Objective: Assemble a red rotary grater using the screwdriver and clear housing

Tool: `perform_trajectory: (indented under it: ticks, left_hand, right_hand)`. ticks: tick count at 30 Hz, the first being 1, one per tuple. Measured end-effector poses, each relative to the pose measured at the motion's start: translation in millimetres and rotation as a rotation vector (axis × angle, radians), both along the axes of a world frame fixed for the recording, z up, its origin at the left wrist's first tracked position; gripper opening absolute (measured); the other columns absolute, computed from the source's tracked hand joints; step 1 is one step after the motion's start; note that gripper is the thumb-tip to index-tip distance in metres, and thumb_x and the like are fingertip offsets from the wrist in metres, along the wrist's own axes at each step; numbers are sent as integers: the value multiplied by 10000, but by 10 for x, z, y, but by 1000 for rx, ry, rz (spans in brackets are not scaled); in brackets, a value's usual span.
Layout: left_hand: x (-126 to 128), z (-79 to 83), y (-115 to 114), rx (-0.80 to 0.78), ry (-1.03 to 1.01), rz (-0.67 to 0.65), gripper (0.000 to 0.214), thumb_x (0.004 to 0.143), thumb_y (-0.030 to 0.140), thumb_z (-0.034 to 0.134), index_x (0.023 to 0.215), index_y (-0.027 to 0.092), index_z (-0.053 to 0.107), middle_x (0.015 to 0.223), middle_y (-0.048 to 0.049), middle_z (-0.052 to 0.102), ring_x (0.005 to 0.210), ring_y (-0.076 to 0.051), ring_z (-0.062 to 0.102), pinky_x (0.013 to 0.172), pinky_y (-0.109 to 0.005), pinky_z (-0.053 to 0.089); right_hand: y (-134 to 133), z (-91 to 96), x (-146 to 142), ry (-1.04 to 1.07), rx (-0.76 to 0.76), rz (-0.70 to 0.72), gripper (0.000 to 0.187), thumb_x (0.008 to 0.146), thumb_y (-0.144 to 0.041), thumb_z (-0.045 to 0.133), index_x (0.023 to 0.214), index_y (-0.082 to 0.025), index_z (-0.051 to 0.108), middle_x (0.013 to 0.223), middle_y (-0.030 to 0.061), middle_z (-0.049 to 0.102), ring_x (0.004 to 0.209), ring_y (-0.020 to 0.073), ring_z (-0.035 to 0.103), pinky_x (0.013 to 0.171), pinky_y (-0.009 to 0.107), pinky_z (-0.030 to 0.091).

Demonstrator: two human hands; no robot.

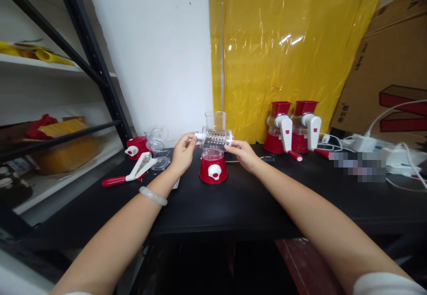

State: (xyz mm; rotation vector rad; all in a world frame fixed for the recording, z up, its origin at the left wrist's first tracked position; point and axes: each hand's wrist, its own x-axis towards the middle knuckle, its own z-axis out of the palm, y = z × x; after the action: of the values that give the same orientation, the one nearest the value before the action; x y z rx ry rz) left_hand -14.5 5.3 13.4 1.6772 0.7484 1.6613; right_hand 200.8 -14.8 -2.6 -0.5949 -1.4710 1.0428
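A small rotary grater (214, 153) with a red base, clear body and clear top chute stands on the black table (253, 197). A metal grating drum (215, 138) lies across its body. My left hand (183, 153) grips the drum's white left end. My right hand (243, 153) holds the drum's right end with closed fingers. A pale bangle (153, 195) sits on my left wrist.
A red-and-white crank handle (131, 173), a second red base (136, 147) and clear plastic parts (156, 146) lie left of the grater. Two assembled red graters (293, 128) stand at the back right by yellow plastic sheeting. White cables and adapters (383, 150) lie far right. Metal shelving (60, 121) stands left.
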Motion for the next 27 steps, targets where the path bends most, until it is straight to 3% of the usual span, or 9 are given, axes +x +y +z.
perform_trajectory:
  ticks: [6, 16, 21, 24, 25, 27]
  left_hand:
    - [-7, 2, 3, 27, -15, 28, 431, 760, 607, 662, 852, 191, 600, 872, -17, 626, 870, -161, 597, 816, -317, 535]
    - [-4, -11, -14, 11, -2, 61, 439, 758, 617, 647, 840, 190, 584, 886, -34, 595, 891, -190, 582, 705, -298, 546]
    - [-44, 106, 4, -27, -26, 29, 475, 674, 605, 722, 840, 200, 539, 901, -31, 614, 893, -192, 599, 700, -315, 558]
    - [-248, 221, 62, -36, 35, 202, 466, 745, 659, 606, 859, 221, 496, 957, -43, 654, 861, -204, 630, 683, -334, 543]
    - [-350, 247, 91, -42, 130, 340, 455, 765, 665, 572, 851, 224, 501, 905, -47, 662, 818, -211, 636, 679, -338, 527]
    - [-567, 261, 155, -85, 471, 567, 440, 687, 634, 665, 759, 221, 532, 720, -60, 651, 791, -268, 644, 724, -376, 495]
  right_hand:
    - [-90, 88, -51, 29, -18, -99, 388, 580, -461, 834, 844, -195, 733, 875, 46, 746, 883, 195, 677, 912, 387, 490]
    - [-58, 87, -29, -15, -12, -129, 396, 554, -459, 839, 815, -194, 704, 859, 44, 743, 829, 189, 688, 867, 383, 524]
    - [-25, 107, 29, -64, 8, -156, 377, 557, -469, 835, 768, -191, 691, 832, 41, 742, 777, 181, 679, 824, 369, 520]
    - [-8, 130, 87, -91, 18, -167, 379, 556, -478, 834, 761, -190, 698, 802, 37, 742, 752, 181, 677, 804, 367, 519]
    - [-1, 136, 108, -97, 17, -163, 381, 556, -478, 834, 766, -188, 702, 798, 38, 743, 752, 183, 679, 804, 368, 520]
    - [14, 143, 149, -104, 3, -148, 387, 557, -471, 838, 781, -181, 712, 795, 44, 746, 760, 187, 684, 810, 371, 522]
